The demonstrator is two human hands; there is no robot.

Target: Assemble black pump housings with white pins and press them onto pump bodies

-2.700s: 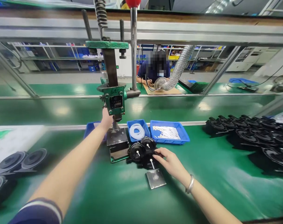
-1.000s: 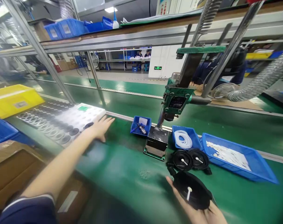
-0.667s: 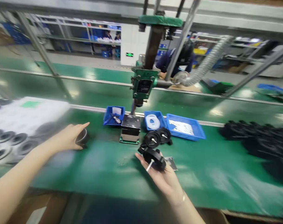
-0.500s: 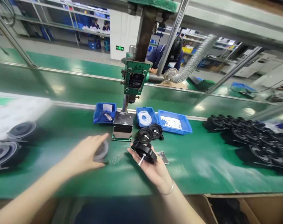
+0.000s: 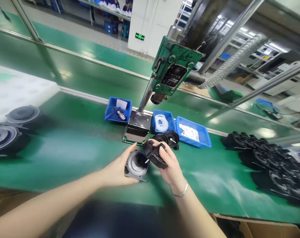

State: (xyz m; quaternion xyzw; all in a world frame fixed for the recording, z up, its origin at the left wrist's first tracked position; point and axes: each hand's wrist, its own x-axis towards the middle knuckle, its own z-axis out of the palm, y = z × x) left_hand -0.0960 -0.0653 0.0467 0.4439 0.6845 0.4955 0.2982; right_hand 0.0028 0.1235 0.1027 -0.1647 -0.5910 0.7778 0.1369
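My left hand [image 5: 116, 168] grips a round grey cup-shaped part [image 5: 137, 164] with its open face turned to the right. My right hand [image 5: 170, 165] holds a black disc-shaped part [image 5: 156, 155] with a white pin [image 5: 147, 161], tilted so the pin points into the grey cup. Both hands meet just above the green belt [image 5: 65, 152], in front of the press's metal base block [image 5: 137, 126]. Two more black discs [image 5: 168, 137] lie behind my right hand.
A green hand press [image 5: 173, 71] stands over the block. Three blue trays sit by it: left one with a tool [image 5: 118, 110], middle with white rings [image 5: 162, 122], right with small white pieces [image 5: 193, 134]. Black parts are heaped at right [image 5: 271, 162]; grey cups lie at left [image 5: 13, 125].
My left hand reached left to the white tray, took a grey cup and brought it back. My right hand lifted a black disc off the belt and turned its pin toward the cup.
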